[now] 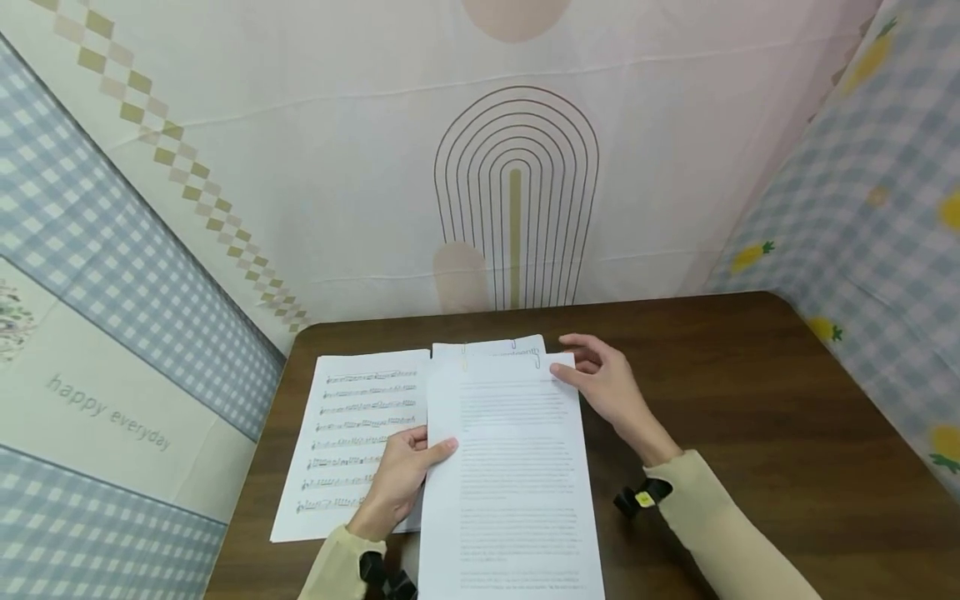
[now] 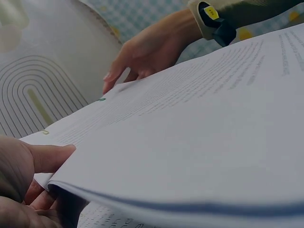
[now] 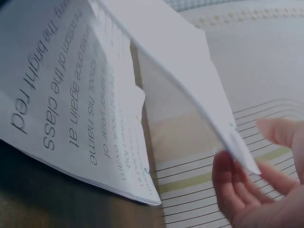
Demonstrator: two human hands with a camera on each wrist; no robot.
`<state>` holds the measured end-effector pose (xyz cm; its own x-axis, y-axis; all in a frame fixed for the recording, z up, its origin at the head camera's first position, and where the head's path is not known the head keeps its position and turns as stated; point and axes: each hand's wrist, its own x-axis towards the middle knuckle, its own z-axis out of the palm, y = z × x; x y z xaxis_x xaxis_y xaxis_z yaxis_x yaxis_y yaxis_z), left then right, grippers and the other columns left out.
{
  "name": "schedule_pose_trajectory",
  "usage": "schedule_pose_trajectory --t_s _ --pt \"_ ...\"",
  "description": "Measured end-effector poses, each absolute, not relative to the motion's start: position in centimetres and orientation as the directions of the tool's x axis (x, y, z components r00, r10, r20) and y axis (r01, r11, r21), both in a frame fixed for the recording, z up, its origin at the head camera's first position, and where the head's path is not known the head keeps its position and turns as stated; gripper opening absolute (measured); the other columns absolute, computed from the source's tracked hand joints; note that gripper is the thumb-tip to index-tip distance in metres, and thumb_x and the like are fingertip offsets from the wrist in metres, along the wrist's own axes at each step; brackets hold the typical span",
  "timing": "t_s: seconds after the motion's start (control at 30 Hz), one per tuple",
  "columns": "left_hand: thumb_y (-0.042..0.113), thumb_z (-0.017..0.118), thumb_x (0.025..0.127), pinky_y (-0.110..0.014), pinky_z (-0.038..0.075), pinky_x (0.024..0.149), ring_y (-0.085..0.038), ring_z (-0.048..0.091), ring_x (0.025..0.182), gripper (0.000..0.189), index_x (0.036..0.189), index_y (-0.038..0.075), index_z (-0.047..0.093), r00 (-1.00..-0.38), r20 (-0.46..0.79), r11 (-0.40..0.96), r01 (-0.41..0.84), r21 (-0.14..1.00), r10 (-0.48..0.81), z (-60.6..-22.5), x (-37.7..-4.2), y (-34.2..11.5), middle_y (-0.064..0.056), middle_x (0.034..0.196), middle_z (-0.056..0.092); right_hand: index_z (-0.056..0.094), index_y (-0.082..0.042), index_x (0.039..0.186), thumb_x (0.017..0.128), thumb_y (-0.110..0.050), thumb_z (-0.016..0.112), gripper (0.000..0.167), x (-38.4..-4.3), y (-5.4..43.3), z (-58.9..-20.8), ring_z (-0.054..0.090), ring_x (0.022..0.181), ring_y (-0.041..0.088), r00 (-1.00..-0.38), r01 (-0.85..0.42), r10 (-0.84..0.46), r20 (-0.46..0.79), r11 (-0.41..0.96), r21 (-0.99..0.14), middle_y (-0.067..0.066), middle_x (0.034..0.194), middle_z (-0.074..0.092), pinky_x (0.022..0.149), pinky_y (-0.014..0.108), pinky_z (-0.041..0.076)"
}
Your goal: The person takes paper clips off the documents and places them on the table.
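Observation:
My left hand (image 1: pixel 399 477) grips a clipped sheaf of printed pages (image 1: pixel 517 467) by its left edge, thumb on top and fingers underneath. In the left wrist view a green paper clip (image 2: pixel 101 99) and a yellowish paper clip (image 2: pixel 45 132) sit on its top edge. My right hand (image 1: pixel 609 385) is at the sheaf's upper right corner. The right wrist view shows its fingers (image 3: pixel 230 183) behind that corner and the thumb apart from the paper. Under the raised sheaf lies another clipped stack in large print (image 3: pixel 61 90), mostly hidden from above.
Sheet music (image 1: pixel 360 425) lies on the left of the brown wooden table (image 1: pixel 750 433), partly behind my left hand. A patterned cloth (image 1: pixel 337 183) hangs along the table's back edge, with checked cloths (image 1: pixel 847 208) at both sides.

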<state>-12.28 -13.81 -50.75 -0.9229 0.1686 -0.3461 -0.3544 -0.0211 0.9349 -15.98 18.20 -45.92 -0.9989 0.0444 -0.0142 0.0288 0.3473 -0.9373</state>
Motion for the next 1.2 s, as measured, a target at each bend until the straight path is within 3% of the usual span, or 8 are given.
schedule_pose_trajectory --t_s 0.13,0.33,1.2 --pt "0.004 0.076 0.100 -0.031 0.069 0.077 -0.021 0.083 0.091 0.043 0.138 -0.012 0.064 -0.916 -0.351 -0.037 -0.364 0.931 0.193 -50.9 -12.1 -13.6 -0.020 0.112 0.083 0.071 -0.003 0.137 0.098 -0.017 0.083 0.043 -17.0 17.9 -46.2 0.071 0.081 0.016 -0.999 0.020 -0.030 -0.031 0.295 -0.955 0.026 0.130 0.073 0.068 0.023 0.061" --pt "0.005 0.076 0.099 -0.032 0.069 0.078 -0.021 0.083 0.090 0.042 0.137 -0.012 0.064 -0.917 -0.348 -0.027 -0.360 0.933 0.195 -50.9 -11.9 -13.4 -0.019 0.112 0.083 0.076 -0.001 0.129 0.097 -0.014 0.083 0.036 -17.3 17.5 -46.5 0.075 0.073 0.015 -0.997 0.054 -0.040 -0.065 0.245 -0.968 0.026 0.128 0.075 0.067 0.026 0.064" --pt "0.006 0.077 0.098 -0.031 0.069 0.077 -0.020 0.083 0.089 0.041 0.134 -0.011 0.066 -0.908 -0.366 0.011 -0.371 0.928 0.203 -51.2 -12.0 -13.6 -0.017 0.108 0.084 0.082 -0.003 0.118 0.096 -0.012 0.082 0.023 -18.0 17.4 -47.5 0.079 0.074 0.022 -0.991 0.131 -0.005 -0.137 0.261 -0.956 0.024 0.117 0.080 0.065 0.030 0.066"
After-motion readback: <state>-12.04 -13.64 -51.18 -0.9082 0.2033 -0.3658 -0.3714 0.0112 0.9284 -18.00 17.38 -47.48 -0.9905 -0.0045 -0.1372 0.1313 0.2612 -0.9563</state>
